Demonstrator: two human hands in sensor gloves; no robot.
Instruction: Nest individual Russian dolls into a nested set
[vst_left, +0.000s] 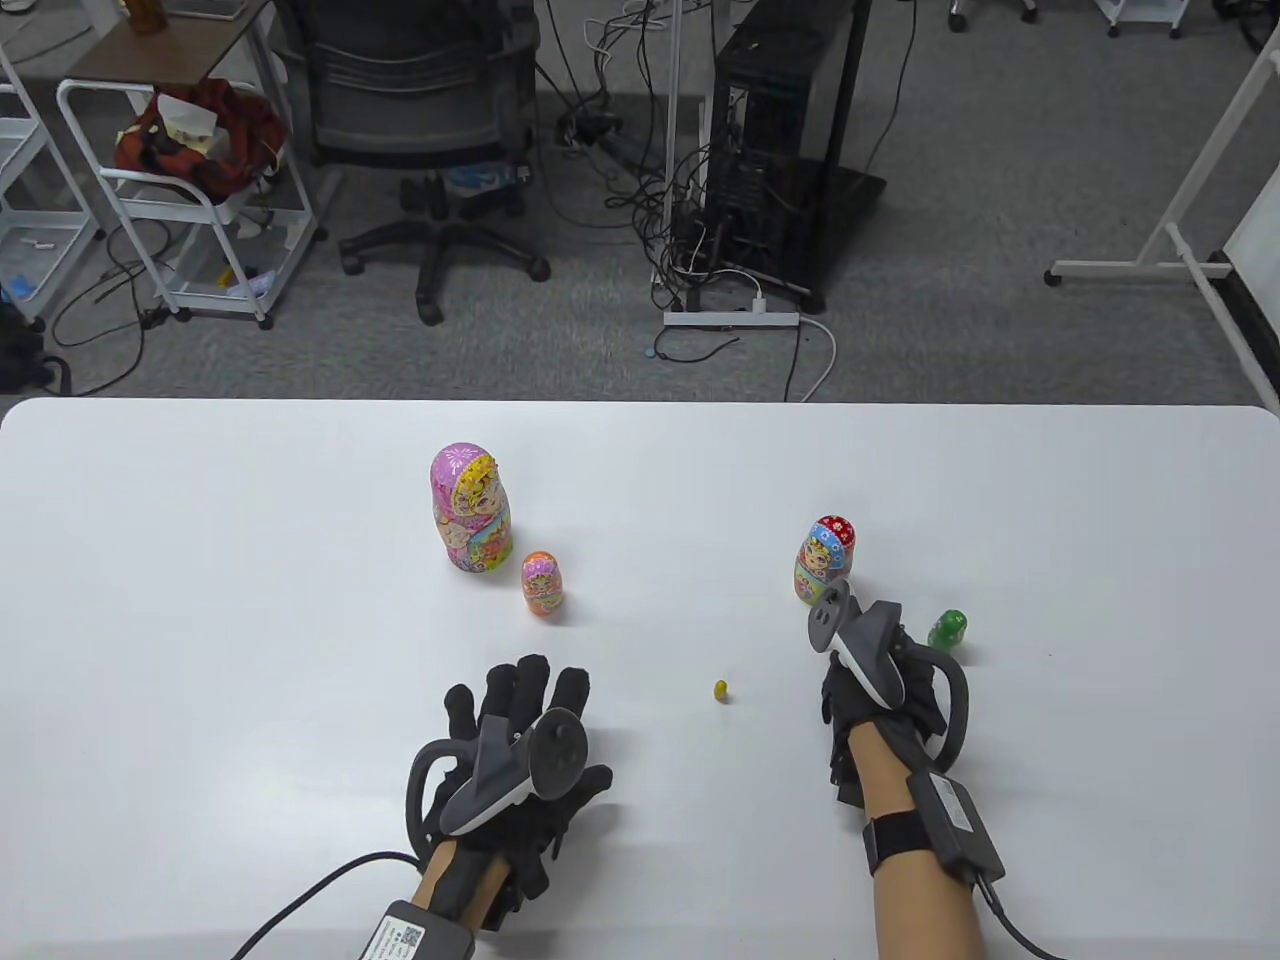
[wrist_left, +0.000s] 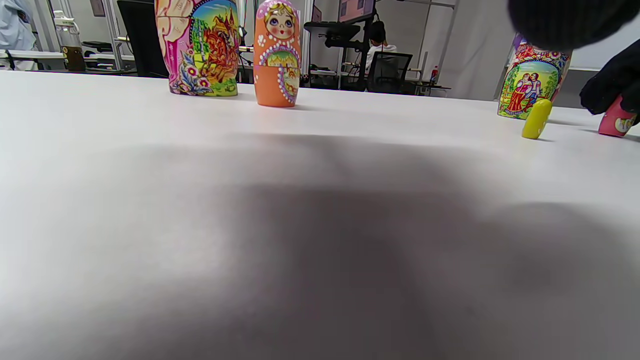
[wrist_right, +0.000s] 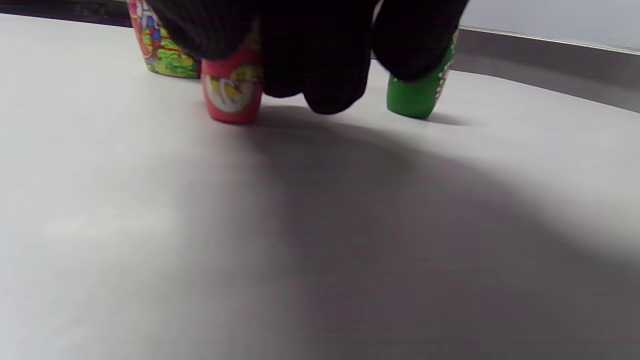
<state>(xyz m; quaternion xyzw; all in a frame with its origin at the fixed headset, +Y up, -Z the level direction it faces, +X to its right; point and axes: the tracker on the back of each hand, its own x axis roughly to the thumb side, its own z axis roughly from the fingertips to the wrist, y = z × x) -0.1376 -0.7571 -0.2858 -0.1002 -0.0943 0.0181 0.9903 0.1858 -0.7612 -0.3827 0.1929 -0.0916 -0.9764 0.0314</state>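
Left grip (vst_left: 520, 740): fingers spread flat over the tabletop (vst_left: 200, 600), holding nothing. The large pink doll (vst_left: 470, 510) and the orange doll (vst_left: 543, 586) stand upright beyond its fingertips, just beside each other. The tiny yellow doll (vst_left: 720, 690) lies between the two grips. Right grip (vst_left: 885, 680): fingers curl down around a small red doll (wrist_right: 232, 95) that stands on the tabletop. The green doll (vst_left: 946, 630) stands just to its right; the blue-and-red doll (vst_left: 826, 560) stands just beyond it.
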